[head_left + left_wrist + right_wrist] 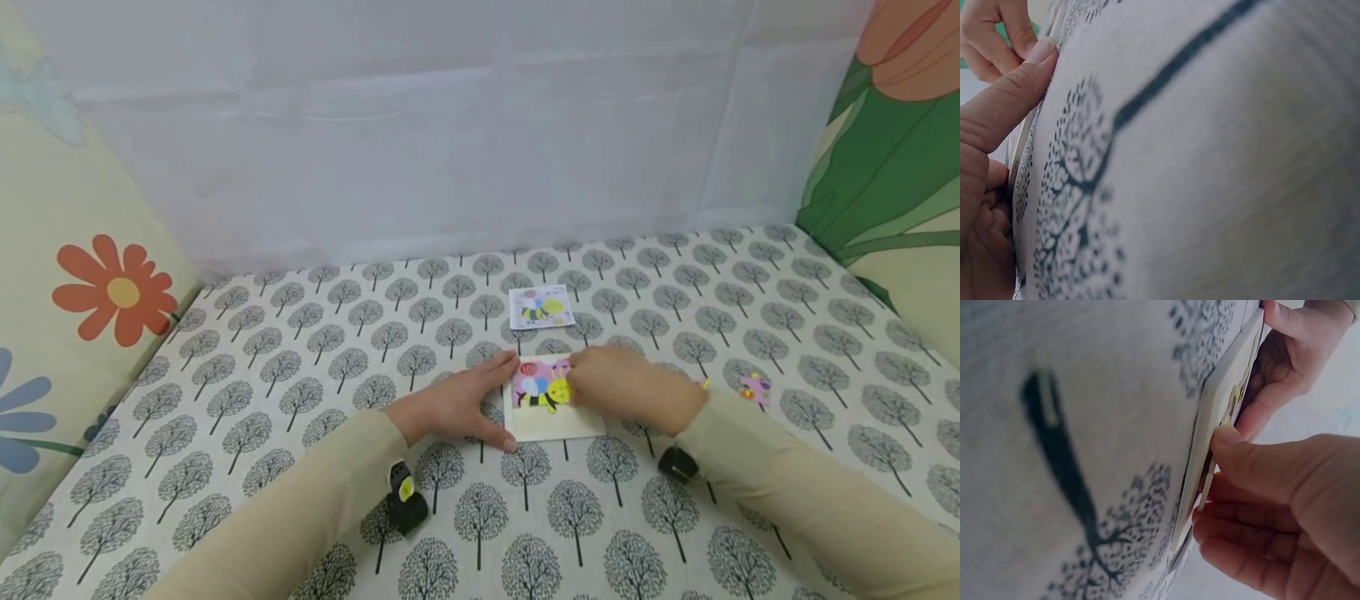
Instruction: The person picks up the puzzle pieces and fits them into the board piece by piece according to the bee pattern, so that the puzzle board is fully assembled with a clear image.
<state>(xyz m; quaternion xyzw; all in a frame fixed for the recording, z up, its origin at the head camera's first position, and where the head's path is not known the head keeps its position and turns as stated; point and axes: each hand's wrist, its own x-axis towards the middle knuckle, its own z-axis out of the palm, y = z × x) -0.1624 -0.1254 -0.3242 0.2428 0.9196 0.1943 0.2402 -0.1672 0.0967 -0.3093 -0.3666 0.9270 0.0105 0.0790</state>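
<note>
This seems to be a tabletop booth, with tree-print cloth (315, 454), creased white backdrop (450, 158) and flower-patterned side walls (45, 200).

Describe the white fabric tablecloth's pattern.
Rows of dark-grey trees, printed all over the tablecloth; clearest in the head view.

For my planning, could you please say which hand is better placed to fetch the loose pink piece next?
Probably the right hand: the pink piece lies nearer it, while the left hand touches the left of the board.
</note>
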